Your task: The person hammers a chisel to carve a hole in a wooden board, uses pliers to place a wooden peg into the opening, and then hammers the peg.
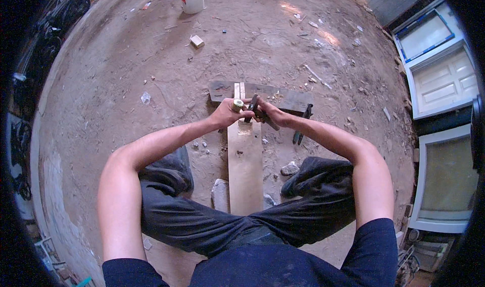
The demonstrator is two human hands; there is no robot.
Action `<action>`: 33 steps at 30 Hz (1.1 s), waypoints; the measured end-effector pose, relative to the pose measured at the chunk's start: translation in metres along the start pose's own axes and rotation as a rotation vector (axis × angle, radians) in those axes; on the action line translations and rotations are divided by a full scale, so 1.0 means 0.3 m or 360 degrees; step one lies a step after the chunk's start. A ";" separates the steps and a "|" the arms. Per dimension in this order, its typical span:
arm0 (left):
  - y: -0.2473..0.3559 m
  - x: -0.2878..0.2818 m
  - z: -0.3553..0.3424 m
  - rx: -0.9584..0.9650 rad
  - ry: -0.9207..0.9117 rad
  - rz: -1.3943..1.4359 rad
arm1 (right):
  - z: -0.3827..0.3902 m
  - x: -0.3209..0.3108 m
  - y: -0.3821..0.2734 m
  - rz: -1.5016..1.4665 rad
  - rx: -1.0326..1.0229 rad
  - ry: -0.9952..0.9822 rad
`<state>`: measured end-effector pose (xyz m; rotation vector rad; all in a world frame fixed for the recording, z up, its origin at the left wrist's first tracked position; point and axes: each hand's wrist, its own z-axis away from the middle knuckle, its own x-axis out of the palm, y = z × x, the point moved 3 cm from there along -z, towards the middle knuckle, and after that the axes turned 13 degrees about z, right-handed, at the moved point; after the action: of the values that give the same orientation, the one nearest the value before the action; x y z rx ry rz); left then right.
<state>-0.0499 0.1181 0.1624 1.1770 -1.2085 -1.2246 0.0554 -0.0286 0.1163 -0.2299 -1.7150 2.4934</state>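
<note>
My left hand (226,115) is closed around a chisel, its round yellow-green handle end (237,104) facing up; the blade is hidden. My right hand (274,115) grips a hammer, whose dark head (251,108) lies close to the left fingers. Both hands meet over the far part of a pale wooden board (245,175). A squarish recess (244,129) shows in the board just below the hands. Beyond them, the board's slotted narrow end (239,89) rests over a dark plank (222,91) lying crosswise.
Dark pliers-like tools (302,127) lie right of the plank. Stones (289,168) sit beside the board between my legs. Farther off are a small pale block (197,41) and a white bucket (192,2). White panelled frames (442,79) line the right side.
</note>
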 end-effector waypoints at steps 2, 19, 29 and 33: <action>0.009 -0.019 0.014 -0.0011 0.0016 -0.0045 | -0.014 0.042 -0.029 0.0001 0.0025 0.0025; 0.020 0.056 0.033 -0.0655 -0.0218 0.0586 | 0.036 0.192 -0.197 -0.0746 0.0025 0.0239; -0.034 0.101 0.081 -0.0766 -0.0289 0.0551 | 0.021 0.221 -0.123 -0.0767 0.0117 0.0448; -0.015 0.132 0.081 -0.0698 -0.0211 0.0617 | 0.041 0.214 -0.094 -0.0696 0.0174 0.0449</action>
<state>-0.0749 0.0790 0.1590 0.5183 -1.1236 -1.1999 -0.0098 -0.0186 0.1429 -0.1651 -1.3434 2.1113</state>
